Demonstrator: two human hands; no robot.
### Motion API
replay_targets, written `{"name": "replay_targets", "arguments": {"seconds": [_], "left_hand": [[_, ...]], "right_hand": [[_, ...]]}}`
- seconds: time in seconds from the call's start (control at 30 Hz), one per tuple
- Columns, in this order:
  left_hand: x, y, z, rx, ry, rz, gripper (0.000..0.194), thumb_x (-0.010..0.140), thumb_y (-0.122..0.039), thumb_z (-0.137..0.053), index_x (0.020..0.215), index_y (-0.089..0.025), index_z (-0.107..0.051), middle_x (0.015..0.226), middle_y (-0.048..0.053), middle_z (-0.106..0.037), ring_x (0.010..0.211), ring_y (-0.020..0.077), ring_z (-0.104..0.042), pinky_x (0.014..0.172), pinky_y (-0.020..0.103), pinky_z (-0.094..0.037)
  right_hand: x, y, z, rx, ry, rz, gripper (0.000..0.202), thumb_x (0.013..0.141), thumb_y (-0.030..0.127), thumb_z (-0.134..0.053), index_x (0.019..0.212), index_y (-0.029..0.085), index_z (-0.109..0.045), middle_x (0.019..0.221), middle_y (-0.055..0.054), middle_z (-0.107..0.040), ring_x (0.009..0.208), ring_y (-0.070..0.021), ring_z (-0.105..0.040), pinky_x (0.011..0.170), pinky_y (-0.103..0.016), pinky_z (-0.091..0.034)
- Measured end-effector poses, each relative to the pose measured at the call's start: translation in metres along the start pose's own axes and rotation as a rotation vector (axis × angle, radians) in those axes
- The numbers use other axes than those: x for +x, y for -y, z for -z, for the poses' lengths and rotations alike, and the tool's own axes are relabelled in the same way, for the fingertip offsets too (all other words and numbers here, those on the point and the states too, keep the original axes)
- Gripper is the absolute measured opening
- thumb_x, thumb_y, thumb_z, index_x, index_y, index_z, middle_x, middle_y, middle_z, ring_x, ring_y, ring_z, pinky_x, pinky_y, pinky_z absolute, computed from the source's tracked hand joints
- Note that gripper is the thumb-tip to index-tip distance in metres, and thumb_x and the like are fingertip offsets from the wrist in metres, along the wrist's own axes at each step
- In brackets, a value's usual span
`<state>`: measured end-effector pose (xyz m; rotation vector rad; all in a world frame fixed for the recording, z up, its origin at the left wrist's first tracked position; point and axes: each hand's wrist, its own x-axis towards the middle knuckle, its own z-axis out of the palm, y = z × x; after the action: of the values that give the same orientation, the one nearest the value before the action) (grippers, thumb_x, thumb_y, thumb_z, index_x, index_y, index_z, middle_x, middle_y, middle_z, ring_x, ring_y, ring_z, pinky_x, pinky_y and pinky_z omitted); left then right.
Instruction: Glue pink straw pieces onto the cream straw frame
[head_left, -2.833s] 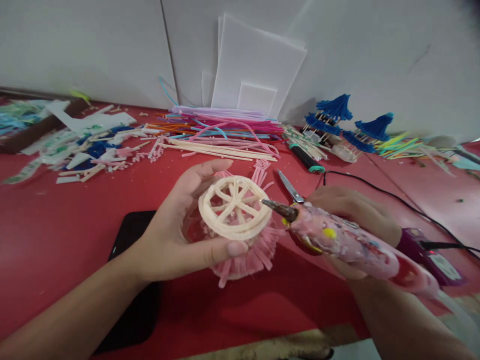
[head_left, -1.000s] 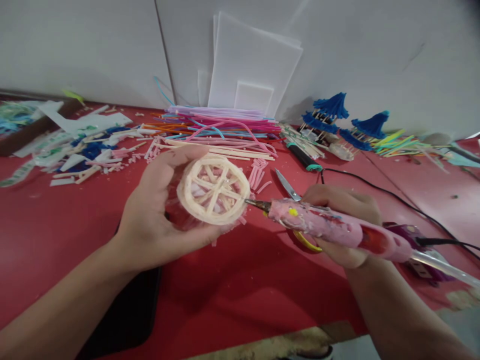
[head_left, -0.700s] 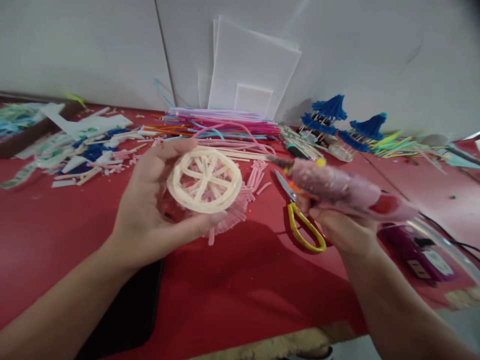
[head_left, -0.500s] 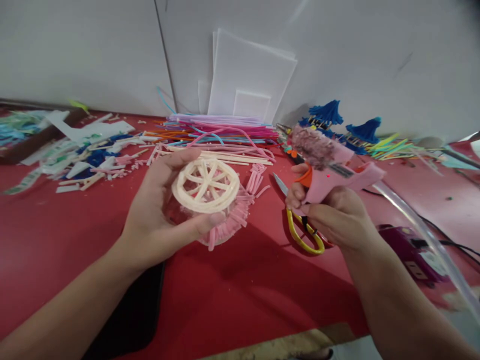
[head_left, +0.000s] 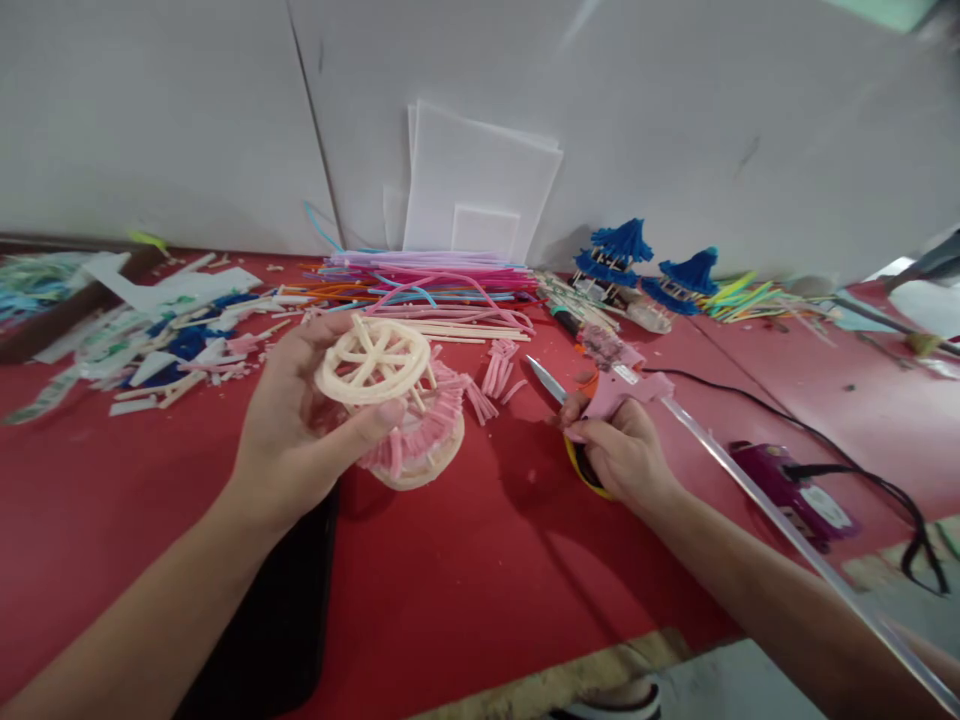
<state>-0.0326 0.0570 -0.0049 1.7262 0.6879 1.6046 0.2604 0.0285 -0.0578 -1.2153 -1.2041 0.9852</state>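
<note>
My left hand (head_left: 289,430) is closed around a cream spoked wheel (head_left: 379,356) made of fuzzy stems, tilted, with short posts under it. Behind and below it shows a round piece with pink fringe (head_left: 439,418) and a cream rim; whether the two are joined I cannot tell. My right hand (head_left: 630,450) grips a pink glue gun (head_left: 611,392) by its handle, nozzle pointing away. A long clear glue stick (head_left: 787,535) sticks out of its back. Scissors (head_left: 546,378) with yellow handles lie on the table, partly hidden under my right hand.
Cut pink stems (head_left: 499,370) lie in the middle of the red table (head_left: 465,590). Bundles of coloured stems (head_left: 442,272) line the wall, beside blue-roofed models (head_left: 619,245). Scraps (head_left: 180,340) cover the left. A purple power strip (head_left: 787,490) with a black cable sits right; a black device (head_left: 277,620) lies in front.
My right hand has lowered the glue gun toward the table, over the scissors. My left hand has tilted the wheel and shifted slightly left. The camera view has shifted too.
</note>
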Motion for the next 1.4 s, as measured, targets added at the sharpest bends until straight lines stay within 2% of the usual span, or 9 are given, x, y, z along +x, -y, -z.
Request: {"name": "replay_targets", "arguments": {"seconds": [0.27,0.43,0.6,0.77,0.9,1.0,1.1,1.23,1.4], "left_hand": [[0.001,-0.001,-0.004,0.010,0.024,0.022,0.055,0.071,-0.017,-0.085,0.120,-0.022,-0.060,0.105,0.002,-0.066,0.090,0.0123,-0.068,0.073,0.020,-0.060],[-0.001,-0.002,-0.001,0.022,0.054,0.080,0.057,0.072,-0.020,-0.084,0.123,-0.025,-0.057,0.106,0.001,-0.066,0.089,0.0126,-0.069,0.072,0.020,-0.060],[-0.014,-0.006,-0.001,0.066,0.193,0.182,0.058,0.075,-0.028,-0.081,0.127,-0.027,-0.054,0.113,0.005,-0.069,0.094,0.0187,-0.073,0.070,0.025,-0.063],[-0.028,-0.014,-0.005,0.165,0.278,0.193,0.077,0.066,-0.026,-0.087,0.132,-0.026,-0.049,0.120,0.010,-0.068,0.108,0.0265,-0.070,0.085,0.035,-0.063],[-0.030,-0.015,-0.008,0.282,0.292,0.162,0.079,0.067,-0.027,-0.085,0.136,-0.023,-0.046,0.125,0.015,-0.065,0.114,0.0311,-0.067,0.092,0.042,-0.060],[-0.029,-0.012,-0.011,0.280,0.287,0.133,0.080,0.068,-0.027,-0.084,0.138,-0.025,-0.045,0.125,0.014,-0.065,0.113,0.0309,-0.068,0.091,0.043,-0.060],[-0.031,-0.007,-0.012,0.271,0.274,0.094,0.081,0.070,-0.030,-0.084,0.140,-0.026,-0.044,0.128,0.014,-0.064,0.114,0.0312,-0.068,0.091,0.044,-0.060],[-0.039,-0.002,-0.007,0.172,0.268,0.114,0.106,0.058,-0.057,-0.088,0.147,-0.028,-0.037,0.137,0.017,-0.058,0.124,0.0388,-0.060,0.102,0.054,-0.052],[-0.047,0.002,0.001,0.142,0.284,0.066,0.113,0.056,-0.069,-0.081,0.150,-0.030,-0.032,0.153,0.020,-0.041,0.143,0.0421,-0.038,0.118,0.064,-0.028]], "right_hand": [[0.031,-0.005,0.057,-0.543,0.025,0.056,0.005,0.064,0.025,-0.055,0.067,0.021,-0.055,0.053,0.005,-0.048,0.048,-0.0103,-0.041,0.049,-0.025,-0.036],[0.045,-0.008,0.083,-0.856,0.037,0.173,0.014,0.063,0.024,-0.055,0.077,0.023,-0.053,0.061,0.003,-0.054,0.051,-0.0120,-0.045,0.052,-0.026,-0.037],[0.060,-0.008,0.100,-1.066,0.212,0.301,0.044,0.066,0.026,-0.053,0.108,0.019,-0.061,0.090,-0.010,-0.071,0.078,-0.0248,-0.065,0.071,-0.035,-0.049],[0.063,0.000,0.106,-1.210,0.401,0.374,0.051,0.064,0.022,-0.052,0.112,0.017,-0.067,0.103,-0.013,-0.073,0.096,-0.0288,-0.065,0.090,-0.042,-0.048],[0.061,0.019,0.109,-1.316,0.366,0.383,0.048,0.067,0.018,-0.052,0.112,0.018,-0.069,0.109,-0.013,-0.070,0.103,-0.0299,-0.061,0.093,-0.045,-0.043],[0.056,0.034,0.092,-1.375,0.248,0.378,0.035,0.076,0.018,-0.050,0.104,0.015,-0.070,0.111,-0.017,-0.067,0.109,-0.0327,-0.056,0.095,-0.048,-0.040],[0.046,0.041,0.048,-1.374,0.289,0.391,0.029,0.085,0.018,-0.048,0.104,0.018,-0.069,0.104,-0.011,-0.070,0.101,-0.0261,-0.059,0.094,-0.039,-0.040],[0.036,0.037,-0.011,-1.374,0.350,0.372,0.023,0.090,0.019,-0.052,0.105,0.019,-0.069,0.113,-0.010,-0.069,0.107,-0.0262,-0.056,0.091,-0.037,-0.038],[0.041,0.024,-0.029,-1.414,0.277,0.236,0.016,0.088,0.022,-0.061,0.101,0.018,-0.070,0.109,-0.012,-0.067,0.105,-0.0291,-0.054,0.081,-0.037,-0.038]]}}
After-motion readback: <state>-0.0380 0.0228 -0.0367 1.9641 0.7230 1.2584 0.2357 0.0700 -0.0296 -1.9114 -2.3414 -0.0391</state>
